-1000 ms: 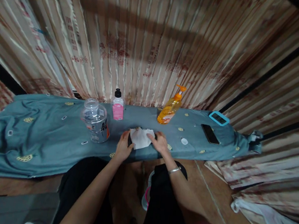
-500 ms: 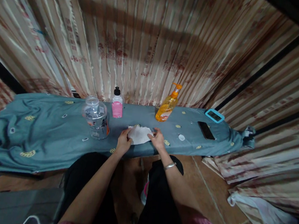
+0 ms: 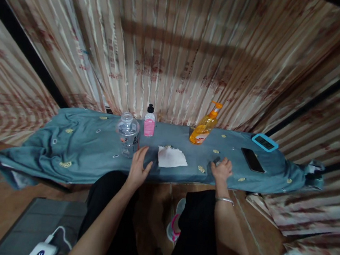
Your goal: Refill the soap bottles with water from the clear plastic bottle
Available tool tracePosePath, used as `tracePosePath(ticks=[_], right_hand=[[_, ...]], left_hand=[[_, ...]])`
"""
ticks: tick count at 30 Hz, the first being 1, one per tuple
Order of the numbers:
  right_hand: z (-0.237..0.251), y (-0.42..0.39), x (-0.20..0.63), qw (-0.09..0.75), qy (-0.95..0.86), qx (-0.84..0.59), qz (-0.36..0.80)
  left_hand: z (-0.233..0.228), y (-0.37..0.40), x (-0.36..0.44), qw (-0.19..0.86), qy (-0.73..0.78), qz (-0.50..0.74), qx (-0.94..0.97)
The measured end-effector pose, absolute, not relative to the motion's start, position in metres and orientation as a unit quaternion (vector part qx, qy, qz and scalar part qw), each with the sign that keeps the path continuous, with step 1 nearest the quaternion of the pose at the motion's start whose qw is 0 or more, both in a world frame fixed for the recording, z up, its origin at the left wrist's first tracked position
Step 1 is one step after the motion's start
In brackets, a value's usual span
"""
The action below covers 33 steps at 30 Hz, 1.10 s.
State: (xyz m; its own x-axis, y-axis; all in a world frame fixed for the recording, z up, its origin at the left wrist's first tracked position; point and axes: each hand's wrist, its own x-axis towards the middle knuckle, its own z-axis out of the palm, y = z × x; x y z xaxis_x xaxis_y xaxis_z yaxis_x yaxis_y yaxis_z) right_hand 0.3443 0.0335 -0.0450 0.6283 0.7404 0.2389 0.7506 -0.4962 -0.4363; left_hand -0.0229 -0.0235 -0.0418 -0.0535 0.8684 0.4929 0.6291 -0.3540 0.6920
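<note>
One white, ragged-edged sheet (image 3: 171,159) lies on the teal patterned cloth (image 3: 89,149), between the person's two hands and touching neither. The left hand (image 3: 138,169), its fingers loosely spread and grasping nothing, is just beside the clear plastic bottle (image 3: 128,139); the right hand (image 3: 222,170) rests with fingers curled at a small greyish object (image 3: 216,161), near the black phone (image 3: 252,160), though whether they grip it cannot be told.
</note>
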Motion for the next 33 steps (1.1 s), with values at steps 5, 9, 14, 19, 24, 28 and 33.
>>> tracePosePath(ticks=[5,9,14,19,24,28,33], right_hand=[[-0.053,0.036,0.355,0.209,-0.406,-0.889,-0.012],[-0.061,0.038,0.361,0.186,-0.42,-0.888,-0.009],[-0.065,0.044,0.369,0.176,-0.453,-0.874,-0.003],[-0.067,0.048,0.366,0.185,-0.496,-0.848,0.008],[-0.069,0.052,0.35,0.192,-0.558,-0.806,0.037],[-0.062,0.047,0.341,0.213,-0.58,-0.785,0.045],[-0.042,0.042,0.314,0.275,-0.589,-0.759,0.023]], left_hand=[[-0.031,-0.042,-0.038,0.033,0.57,0.472,0.672],[-0.033,-0.045,-0.045,0.015,0.577,0.476,0.664],[-0.036,-0.042,-0.046,0.02,0.58,0.483,0.655],[-0.04,-0.038,-0.041,0.042,0.576,0.489,0.654],[-0.045,-0.031,-0.032,0.089,0.567,0.483,0.662],[-0.044,-0.02,-0.025,0.134,0.56,0.482,0.66],[-0.033,0.011,-0.01,0.183,0.531,0.515,0.647]])
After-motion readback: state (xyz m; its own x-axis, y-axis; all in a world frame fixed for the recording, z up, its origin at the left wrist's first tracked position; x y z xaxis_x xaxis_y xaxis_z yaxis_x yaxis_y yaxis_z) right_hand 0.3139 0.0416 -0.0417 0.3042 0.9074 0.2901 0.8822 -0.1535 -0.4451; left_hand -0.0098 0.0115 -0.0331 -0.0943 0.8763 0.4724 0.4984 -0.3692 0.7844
